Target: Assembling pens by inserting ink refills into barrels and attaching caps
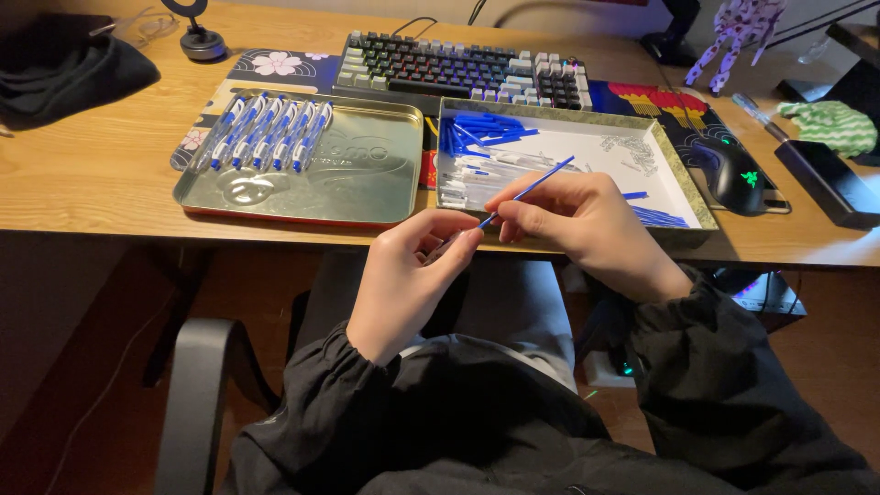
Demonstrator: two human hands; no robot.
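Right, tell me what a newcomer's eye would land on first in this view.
First the two hands at the centre: the right hand pinches a thin blue refill and feeds it toward a pen barrel held in the left hand. Behind them on the wooden desk, a metal tin lid holds a neat row of blue-and-white pens on the left. To its right, a shallow box holds loose blue and white pen parts.
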